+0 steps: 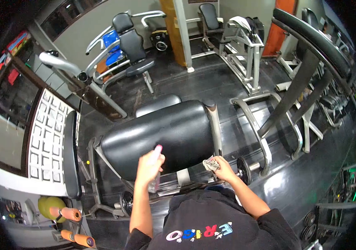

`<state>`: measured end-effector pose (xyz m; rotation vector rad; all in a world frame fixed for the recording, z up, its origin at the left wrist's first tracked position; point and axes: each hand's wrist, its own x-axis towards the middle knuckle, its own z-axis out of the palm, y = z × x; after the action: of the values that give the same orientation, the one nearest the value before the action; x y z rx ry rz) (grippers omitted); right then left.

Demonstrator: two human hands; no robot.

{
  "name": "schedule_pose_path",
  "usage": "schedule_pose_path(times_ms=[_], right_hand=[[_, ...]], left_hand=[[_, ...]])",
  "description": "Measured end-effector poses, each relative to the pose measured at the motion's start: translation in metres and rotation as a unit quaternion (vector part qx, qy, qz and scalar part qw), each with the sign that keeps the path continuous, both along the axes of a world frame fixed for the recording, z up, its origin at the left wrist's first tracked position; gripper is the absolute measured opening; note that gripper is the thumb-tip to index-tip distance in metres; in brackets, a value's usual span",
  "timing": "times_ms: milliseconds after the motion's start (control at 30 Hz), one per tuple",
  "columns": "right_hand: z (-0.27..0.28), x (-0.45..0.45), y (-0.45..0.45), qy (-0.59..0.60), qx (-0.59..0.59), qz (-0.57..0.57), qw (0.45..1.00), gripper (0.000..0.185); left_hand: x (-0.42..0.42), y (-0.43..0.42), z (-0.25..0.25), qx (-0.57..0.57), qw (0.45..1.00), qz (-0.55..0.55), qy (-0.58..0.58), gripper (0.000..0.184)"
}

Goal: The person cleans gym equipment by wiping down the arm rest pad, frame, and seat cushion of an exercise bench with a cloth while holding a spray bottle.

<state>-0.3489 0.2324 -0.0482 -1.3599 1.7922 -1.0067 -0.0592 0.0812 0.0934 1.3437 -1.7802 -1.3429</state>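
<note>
My left hand (149,167) is wrapped round a clear spray bottle (154,183) with a pink nozzle, held upright over the near edge of a black padded bench (161,133). At the bench's near right corner, my right hand (224,168) grips a crumpled light cloth (211,164). The cloth is close to the bench's metal frame; whether it touches is unclear. The black pad looks shiny.
A weight plate (243,171) is right of my right hand, another (126,203) at lower left. Behind the bench stands a seated machine (132,46). Curved metal rails (259,137) rise at the right, and a tall black pad (72,154) at the left.
</note>
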Motion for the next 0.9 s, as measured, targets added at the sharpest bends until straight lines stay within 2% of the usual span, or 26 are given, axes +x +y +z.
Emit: schedule_pose_path(times_ms=[67,200,300,533,600,667,800,900], right_hand=[[0.017,-0.003,-0.010,-0.016,0.010,0.038,0.999,0.033],[0.032,-0.009,-0.020,-0.017,-0.028,0.034,0.999,0.041],[0.036,-0.013,-0.019,-0.028,-0.035,0.020,0.999,0.042],[0.032,-0.027,-0.008,-0.035,-0.048,-0.018,0.998,0.033],[0.031,-0.028,-0.007,-0.027,-0.056,-0.038,0.997,0.030],[0.034,-0.028,-0.010,-0.034,-0.047,-0.043,0.997,0.028],[0.031,-0.030,-0.031,-0.048,-0.073,-0.055,0.995,0.029],[0.049,-0.038,-0.073,-0.025,-0.141,-0.056,0.988,0.031]], left_hand=[[0.006,-0.019,0.018,-0.044,0.999,0.009,-0.013,0.030],[0.002,-0.029,0.071,-0.109,0.989,0.007,-0.101,0.028],[0.001,-0.029,0.077,-0.088,0.991,-0.005,-0.103,0.027],[0.006,-0.013,0.048,-0.034,0.999,-0.006,-0.043,0.027],[0.011,-0.007,0.045,-0.017,0.998,-0.023,-0.051,0.020],[0.013,0.002,0.043,0.005,1.000,-0.002,0.006,0.020],[0.030,0.007,0.026,0.004,0.999,-0.020,0.024,0.025],[0.040,0.004,0.013,0.013,0.997,-0.024,0.067,0.033]])
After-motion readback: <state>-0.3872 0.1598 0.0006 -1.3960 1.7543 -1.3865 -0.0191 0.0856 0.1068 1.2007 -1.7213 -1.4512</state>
